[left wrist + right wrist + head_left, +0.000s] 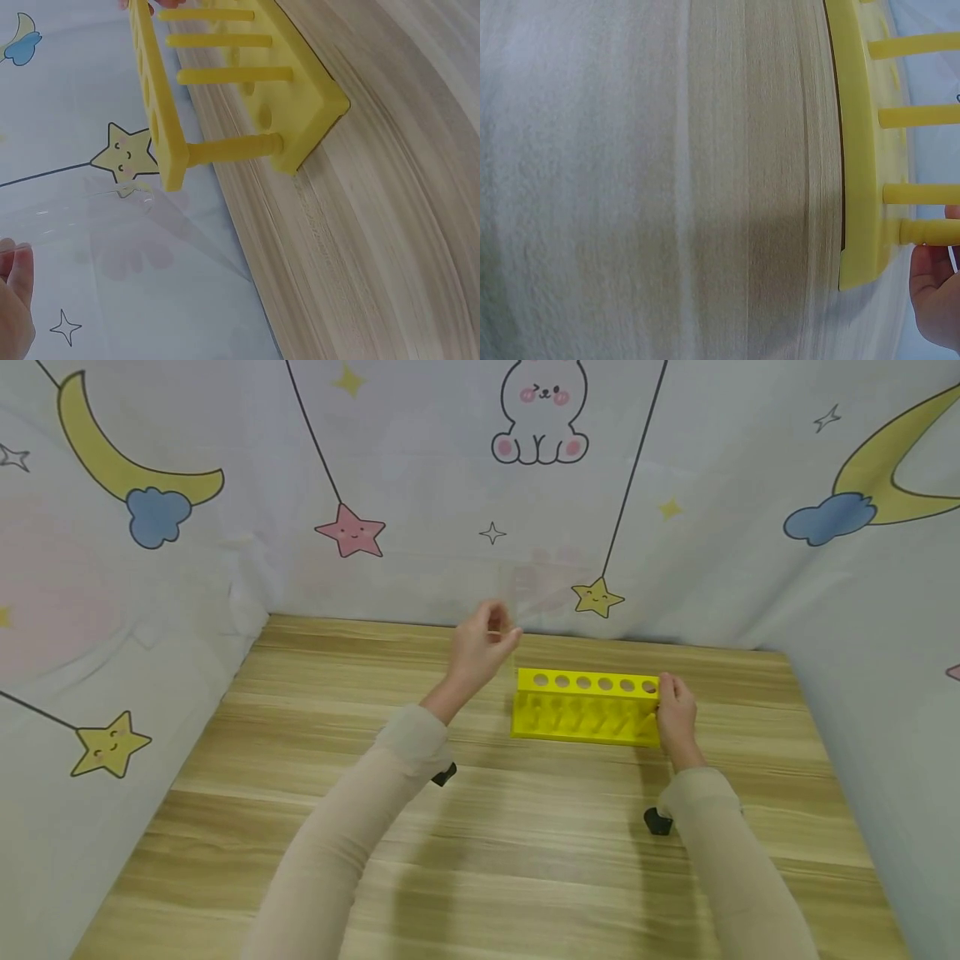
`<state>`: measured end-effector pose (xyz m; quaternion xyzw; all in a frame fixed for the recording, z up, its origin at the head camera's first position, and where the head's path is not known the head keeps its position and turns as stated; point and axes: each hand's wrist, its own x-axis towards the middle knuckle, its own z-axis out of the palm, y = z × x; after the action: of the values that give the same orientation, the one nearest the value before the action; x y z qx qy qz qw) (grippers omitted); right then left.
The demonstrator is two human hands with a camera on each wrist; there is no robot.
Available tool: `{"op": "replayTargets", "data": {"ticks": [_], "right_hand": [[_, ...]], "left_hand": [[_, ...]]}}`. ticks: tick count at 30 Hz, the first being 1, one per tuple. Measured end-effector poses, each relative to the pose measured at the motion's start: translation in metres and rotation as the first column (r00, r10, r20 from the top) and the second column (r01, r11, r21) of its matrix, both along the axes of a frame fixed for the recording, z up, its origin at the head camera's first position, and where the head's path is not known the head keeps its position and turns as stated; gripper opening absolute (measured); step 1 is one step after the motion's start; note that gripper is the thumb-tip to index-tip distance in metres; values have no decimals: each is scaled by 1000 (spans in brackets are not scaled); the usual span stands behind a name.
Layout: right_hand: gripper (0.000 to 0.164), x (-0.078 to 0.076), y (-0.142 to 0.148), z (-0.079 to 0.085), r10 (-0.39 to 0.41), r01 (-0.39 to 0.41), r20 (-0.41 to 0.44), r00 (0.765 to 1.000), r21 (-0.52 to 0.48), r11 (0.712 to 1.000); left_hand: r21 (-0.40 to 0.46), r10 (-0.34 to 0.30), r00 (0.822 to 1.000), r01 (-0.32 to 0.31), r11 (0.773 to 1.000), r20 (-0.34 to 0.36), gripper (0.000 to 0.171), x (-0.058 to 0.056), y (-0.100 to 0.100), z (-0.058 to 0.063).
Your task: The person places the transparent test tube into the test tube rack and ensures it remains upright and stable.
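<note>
A yellow test tube rack [587,727] stands on the table, with a row of round holes along its top and pegs below. My right hand [677,714] grips the rack's right end; in the right wrist view its fingers [934,266] are around the end post. To the left of the rack and above the table, my left hand [483,643] pinches a clear test tube [90,210]. In the left wrist view the tube's tip lies near the rack's top end, apart from it. The tube is barely visible in the head view.
The wood-grain table [525,860] is bordered by white cloth [420,585] printed with stars, moons and a bear, at the back and both sides. Black wrist pieces [658,821] show at both cuffs.
</note>
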<state>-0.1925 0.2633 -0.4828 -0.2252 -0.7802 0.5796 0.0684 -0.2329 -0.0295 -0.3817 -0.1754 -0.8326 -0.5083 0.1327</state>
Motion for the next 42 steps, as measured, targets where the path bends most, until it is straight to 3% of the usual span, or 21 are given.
{"op": "replayTargets", "data": {"ticks": [26,42], "right_hand": [[44,-1,1,-2,3,-4,9,1000,24,1000],[36,-2,2,-2,-4,4,10,1000,10,1000]], "left_hand": [[13,-39,999,39,999,5,28,0,29,-2],[5,-33,999,33,999,14,27,2,40,-7]]}}
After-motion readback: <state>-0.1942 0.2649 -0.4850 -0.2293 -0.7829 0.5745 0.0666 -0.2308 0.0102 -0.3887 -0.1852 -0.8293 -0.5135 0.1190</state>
